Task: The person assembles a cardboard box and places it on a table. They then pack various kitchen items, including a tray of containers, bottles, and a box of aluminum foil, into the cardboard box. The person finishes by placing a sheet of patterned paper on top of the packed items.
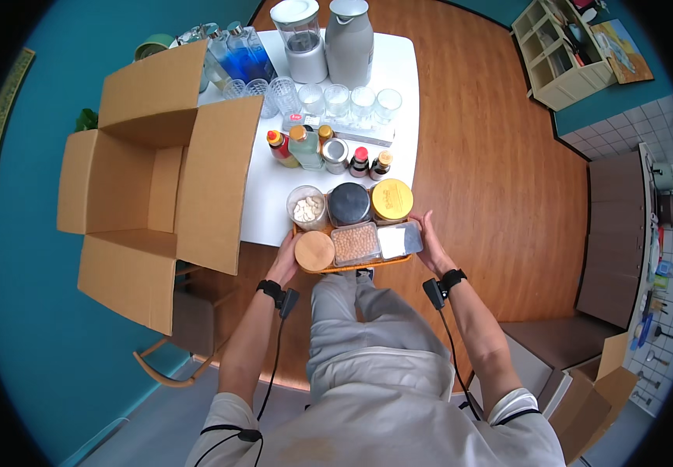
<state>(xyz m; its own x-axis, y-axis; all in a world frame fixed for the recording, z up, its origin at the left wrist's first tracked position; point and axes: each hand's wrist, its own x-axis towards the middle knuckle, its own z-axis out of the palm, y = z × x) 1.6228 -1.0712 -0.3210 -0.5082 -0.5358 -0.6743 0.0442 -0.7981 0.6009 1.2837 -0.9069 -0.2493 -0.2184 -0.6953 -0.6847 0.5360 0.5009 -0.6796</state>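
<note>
Between my two hands is an orange wicker basket (pixel 365 267) loaded with jars and boxes, at the near edge of the white table. My left hand (pixel 284 261) grips its left end, beside a jar with a round wooden lid (pixel 314 251). On the right end, my right hand (pixel 429 245) presses next to a clear container with a white label (pixel 399 240). Also in the basket are a clear box of beige beans or nuts (pixel 356 243), a jar of whitish pieces (pixel 308 208), a black-lidded jar (pixel 348 204) and a yellow-lidded jar (pixel 392 200).
An open cardboard box (pixel 138 187) stands on the table's left side. Beyond the basket are sauce bottles (pixel 359 162), a glass bottle (pixel 306 149), drinking glasses (pixel 336 100), a blender (pixel 303 46) and a grey jug (pixel 350 46). A chair (pixel 190 321) sits below the box.
</note>
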